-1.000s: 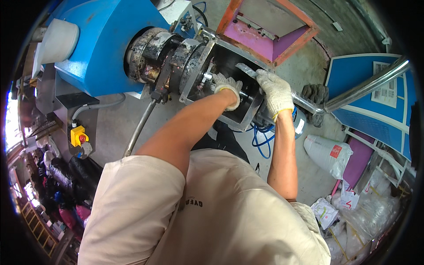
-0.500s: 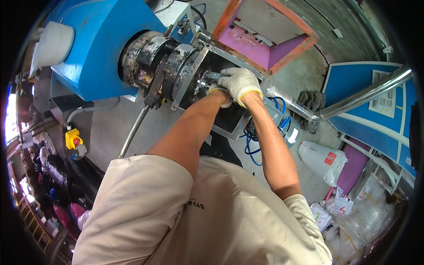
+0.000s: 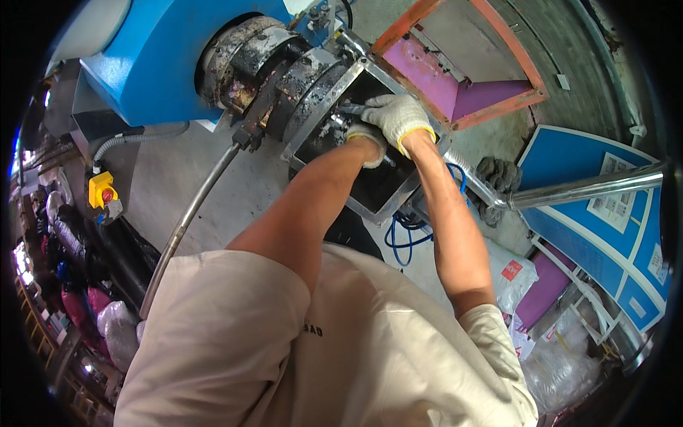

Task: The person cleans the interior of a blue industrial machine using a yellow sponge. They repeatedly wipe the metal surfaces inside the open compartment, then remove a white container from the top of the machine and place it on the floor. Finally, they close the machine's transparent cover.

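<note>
Both my hands wear off-white knitted gloves with yellow cuffs and reach into an open square metal box (image 3: 375, 211) with a dark interior. My right hand (image 3: 395, 117) is closed over the end of a grey bar-like piece (image 3: 350, 109) whose kind I cannot tell. Lower in the box and beside it, my left hand (image 3: 367, 144) is curled, its fingers mostly hidden. Shiny metal shows on both sides of this hand; whether it grips that metal is hidden. The box adjoins a soot-blackened, crusted cylindrical barrel (image 3: 245, 60) coming out of a blue machine housing (image 3: 160, 60).
A long metal rod (image 3: 191, 220) slants from the barrel toward my left side. Beyond the box stands an orange-rimmed purple hopper (image 3: 420, 78). A shiny pipe (image 3: 583, 187), blue hoses (image 3: 402, 243) and blue panels (image 3: 569, 160) lie right. A yellow-and-red emergency switch (image 3: 102, 190) hangs left.
My view has shifted and drawn a little closer, so the box and hands appear farther right. Both hands stay inside the box, the right still on the grey piece.
</note>
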Demonstrator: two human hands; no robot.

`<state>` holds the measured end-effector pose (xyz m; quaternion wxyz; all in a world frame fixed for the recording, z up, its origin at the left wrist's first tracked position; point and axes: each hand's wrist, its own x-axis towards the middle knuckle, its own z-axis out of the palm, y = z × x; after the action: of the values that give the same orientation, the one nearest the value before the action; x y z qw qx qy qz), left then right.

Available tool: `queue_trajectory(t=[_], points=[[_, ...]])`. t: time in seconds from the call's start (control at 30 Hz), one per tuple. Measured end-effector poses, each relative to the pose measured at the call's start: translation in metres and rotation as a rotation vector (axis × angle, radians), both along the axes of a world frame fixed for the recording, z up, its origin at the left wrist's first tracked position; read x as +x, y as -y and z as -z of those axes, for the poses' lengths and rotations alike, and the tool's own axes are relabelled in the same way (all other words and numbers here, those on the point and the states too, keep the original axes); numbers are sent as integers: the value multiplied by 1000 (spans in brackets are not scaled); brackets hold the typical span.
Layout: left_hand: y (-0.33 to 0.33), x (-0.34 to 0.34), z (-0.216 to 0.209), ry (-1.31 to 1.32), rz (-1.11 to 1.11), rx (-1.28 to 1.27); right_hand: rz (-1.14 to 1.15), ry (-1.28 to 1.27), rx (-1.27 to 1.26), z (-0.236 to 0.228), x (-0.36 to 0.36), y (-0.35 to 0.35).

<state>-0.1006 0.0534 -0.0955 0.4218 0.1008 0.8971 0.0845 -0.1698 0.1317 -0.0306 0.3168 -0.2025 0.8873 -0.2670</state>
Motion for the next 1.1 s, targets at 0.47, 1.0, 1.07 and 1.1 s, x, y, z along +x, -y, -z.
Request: queue_trajectory(t=[0.47, 1.0, 1.07, 1.1], points=[[-1, 3, 6, 120, -113, 97, -271, -124, 227, -33, 0, 29], [-9, 12, 61, -165, -51, 186, -305, -87, 280, -31, 4, 30], [-6, 14, 47, 28, 4, 94, -343, -61, 312, -19, 22, 37], [-7, 19, 42, 15, 7, 81, -347, -79, 327, -21, 29, 40]])
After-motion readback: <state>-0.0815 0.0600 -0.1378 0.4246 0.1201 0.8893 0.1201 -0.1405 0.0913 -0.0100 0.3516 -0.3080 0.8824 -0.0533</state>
